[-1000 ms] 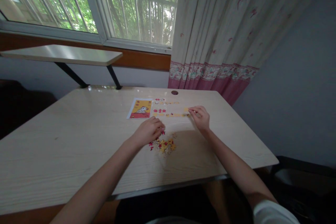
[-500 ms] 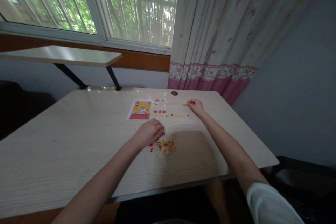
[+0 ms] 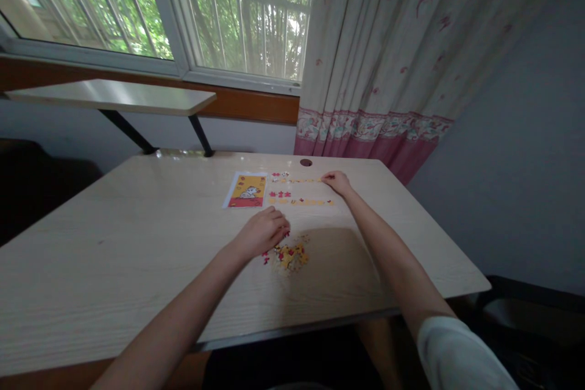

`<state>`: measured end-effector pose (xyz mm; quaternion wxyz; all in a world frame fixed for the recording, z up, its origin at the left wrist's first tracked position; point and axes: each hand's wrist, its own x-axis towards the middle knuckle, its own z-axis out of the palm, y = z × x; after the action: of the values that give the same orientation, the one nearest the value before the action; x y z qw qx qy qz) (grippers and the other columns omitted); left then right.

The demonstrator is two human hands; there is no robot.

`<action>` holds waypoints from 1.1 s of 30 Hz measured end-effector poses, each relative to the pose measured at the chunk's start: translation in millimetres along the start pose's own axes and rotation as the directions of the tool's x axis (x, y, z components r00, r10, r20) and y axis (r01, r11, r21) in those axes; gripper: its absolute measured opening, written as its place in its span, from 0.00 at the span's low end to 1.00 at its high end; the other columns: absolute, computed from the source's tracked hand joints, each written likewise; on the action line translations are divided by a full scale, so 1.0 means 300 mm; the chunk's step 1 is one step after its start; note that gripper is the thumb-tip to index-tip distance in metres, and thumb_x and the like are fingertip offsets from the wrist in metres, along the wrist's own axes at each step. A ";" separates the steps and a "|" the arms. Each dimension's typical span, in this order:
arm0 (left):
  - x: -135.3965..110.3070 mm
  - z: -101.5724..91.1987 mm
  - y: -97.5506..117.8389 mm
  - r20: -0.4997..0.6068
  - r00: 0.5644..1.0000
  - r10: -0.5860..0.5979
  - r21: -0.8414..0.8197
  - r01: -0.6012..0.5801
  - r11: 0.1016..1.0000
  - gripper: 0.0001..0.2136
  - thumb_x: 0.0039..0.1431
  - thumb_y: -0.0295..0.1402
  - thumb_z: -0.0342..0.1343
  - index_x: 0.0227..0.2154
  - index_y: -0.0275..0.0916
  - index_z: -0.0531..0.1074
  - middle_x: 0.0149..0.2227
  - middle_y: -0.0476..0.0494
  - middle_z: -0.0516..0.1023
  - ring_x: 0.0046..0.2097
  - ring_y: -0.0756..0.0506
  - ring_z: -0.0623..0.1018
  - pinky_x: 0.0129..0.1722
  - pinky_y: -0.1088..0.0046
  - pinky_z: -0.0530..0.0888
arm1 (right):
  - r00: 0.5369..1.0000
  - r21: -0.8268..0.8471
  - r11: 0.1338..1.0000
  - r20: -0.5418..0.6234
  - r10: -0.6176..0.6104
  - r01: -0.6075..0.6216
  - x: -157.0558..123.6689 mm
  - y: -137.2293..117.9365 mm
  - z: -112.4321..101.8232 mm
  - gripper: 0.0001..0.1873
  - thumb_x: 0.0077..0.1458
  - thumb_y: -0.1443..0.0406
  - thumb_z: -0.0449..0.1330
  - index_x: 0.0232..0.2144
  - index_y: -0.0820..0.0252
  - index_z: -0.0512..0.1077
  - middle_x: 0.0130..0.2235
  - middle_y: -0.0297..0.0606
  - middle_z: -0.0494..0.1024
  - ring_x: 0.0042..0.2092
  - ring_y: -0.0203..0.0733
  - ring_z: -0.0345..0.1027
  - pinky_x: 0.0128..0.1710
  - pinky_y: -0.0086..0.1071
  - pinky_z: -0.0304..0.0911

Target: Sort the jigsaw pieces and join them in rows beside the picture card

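Note:
My right hand [image 3: 337, 183] pinches a small yellow puzzle piece [image 3: 322, 180] at the right end of the upper row of yellow pieces [image 3: 297, 181]. Curled above the left side of a loose pile of puzzle pieces [image 3: 290, 258] is my left hand [image 3: 265, 229], with a dark red puzzle piece [image 3: 287, 233] at its fingertips. A second yellow row [image 3: 313, 202] lies nearer to me, with a few pink-red pieces [image 3: 280, 194] just behind its left end. Left of the rows lies a picture sheet [image 3: 247, 190] of a white animal on yellow and red.
Everything lies on a pale wooden desk [image 3: 150, 244]. A raised shelf [image 3: 119, 96] on black legs stands at the back left. A round cable hole [image 3: 306, 163] is near the back edge, before the curtain [image 3: 370, 73] and window. A dark chair [image 3: 534, 304] stands at the right.
My right hand has moved slightly left, bringing the yellow piece up to the end of the upper row. My left hand stays at the pile. The view has shifted a little.

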<state>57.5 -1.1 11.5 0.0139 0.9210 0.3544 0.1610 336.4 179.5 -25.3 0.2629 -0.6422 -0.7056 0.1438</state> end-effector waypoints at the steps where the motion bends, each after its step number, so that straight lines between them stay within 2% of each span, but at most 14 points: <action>1: 0.000 0.000 0.001 -0.001 1.000 0.002 -0.001 -0.002 1.000 0.09 0.61 0.31 0.46 0.30 0.37 0.71 0.30 0.44 0.71 0.35 0.44 0.67 0.35 0.69 0.64 | 1.000 -0.006 1.000 0.001 -0.001 0.001 0.000 -0.001 0.000 0.09 0.48 0.60 0.61 0.32 0.54 0.77 0.33 0.34 0.79 0.36 0.38 0.70 0.36 0.29 0.61; 11: 0.007 0.003 0.019 -0.016 1.000 0.009 -0.006 -0.009 1.000 0.10 0.61 0.31 0.46 0.30 0.37 0.71 0.29 0.44 0.71 0.34 0.45 0.67 0.35 0.69 0.65 | 0.999 -0.059 0.998 0.002 -0.039 0.039 -0.017 -0.015 -0.014 0.09 0.49 0.60 0.60 0.33 0.54 0.77 0.33 0.34 0.79 0.36 0.38 0.71 0.36 0.28 0.61; 17: 0.031 0.023 0.054 0.022 1.000 0.010 -0.023 -0.009 1.000 0.09 0.59 0.35 0.50 0.34 0.37 0.73 0.31 0.43 0.72 0.37 0.44 0.68 0.37 0.68 0.66 | 0.990 -0.086 0.987 -0.034 -0.140 0.137 -0.119 -0.089 -0.060 0.10 0.51 0.61 0.57 0.34 0.55 0.77 0.35 0.36 0.79 0.37 0.39 0.70 0.38 0.30 0.59; 19: 0.034 0.031 0.057 0.037 0.999 -0.011 -0.018 0.011 1.000 0.09 0.58 0.37 0.52 0.35 0.37 0.74 0.32 0.42 0.73 0.38 0.43 0.68 0.37 0.68 0.66 | 0.968 -0.082 0.966 -0.029 -0.250 0.247 -0.185 -0.129 -0.077 0.10 0.52 0.62 0.56 0.34 0.56 0.76 0.35 0.35 0.79 0.37 0.38 0.69 0.37 0.29 0.59; 21: 0.034 0.036 0.056 0.048 0.998 -0.027 -0.016 0.028 0.999 0.09 0.58 0.36 0.53 0.35 0.37 0.74 0.32 0.42 0.73 0.39 0.43 0.68 0.37 0.68 0.66 | 0.915 -0.074 0.912 0.025 -0.403 0.404 -0.260 -0.170 -0.091 0.10 0.53 0.62 0.55 0.34 0.56 0.76 0.35 0.36 0.78 0.37 0.37 0.69 0.37 0.28 0.58; 24: 0.031 0.040 0.051 0.039 0.999 -0.028 -0.036 0.029 0.999 0.08 0.59 0.34 0.51 0.36 0.38 0.73 0.33 0.43 0.72 0.40 0.43 0.68 0.38 0.69 0.66 | 0.840 -0.071 0.839 0.115 -0.530 0.539 -0.362 -0.218 -0.094 0.10 0.54 0.62 0.55 0.32 0.57 0.76 0.34 0.36 0.78 0.36 0.37 0.69 0.39 0.29 0.57; 26: 0.030 0.042 0.051 0.021 0.999 -0.032 -0.059 0.033 0.998 0.07 0.59 0.33 0.51 0.36 0.38 0.72 0.35 0.43 0.72 0.40 0.44 0.67 0.39 0.69 0.66 | 0.814 -0.048 0.817 0.127 -0.566 0.575 -0.411 -0.235 -0.081 0.09 0.54 0.62 0.56 0.32 0.57 0.76 0.34 0.36 0.78 0.37 0.37 0.69 0.41 0.30 0.56; 30: 0.028 0.045 0.054 0.000 0.999 -0.036 -0.108 0.035 0.993 0.04 0.58 0.30 0.50 0.32 0.37 0.70 0.33 0.44 0.72 0.39 0.44 0.67 0.38 0.70 0.66 | 0.816 0.023 0.822 0.104 -0.568 0.569 -0.466 -0.238 -0.042 0.06 0.52 0.64 0.58 0.30 0.57 0.76 0.32 0.35 0.78 0.36 0.36 0.69 0.41 0.30 0.57; 33: 0.024 0.036 0.056 -0.045 0.998 -0.048 -0.146 0.041 0.988 0.03 0.57 0.28 0.50 0.30 0.38 0.68 0.30 0.45 0.71 0.38 0.45 0.67 0.36 0.70 0.66 | 0.813 0.089 0.817 0.089 -0.576 0.569 -0.490 -0.235 -0.027 0.05 0.51 0.64 0.59 0.29 0.58 0.76 0.29 0.35 0.78 0.33 0.36 0.68 0.37 0.29 0.58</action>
<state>77.0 -8.0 5.7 0.0758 0.9054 0.3622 0.2082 287.9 24.7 -8.1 0.2729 -0.3832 -0.8750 0.1142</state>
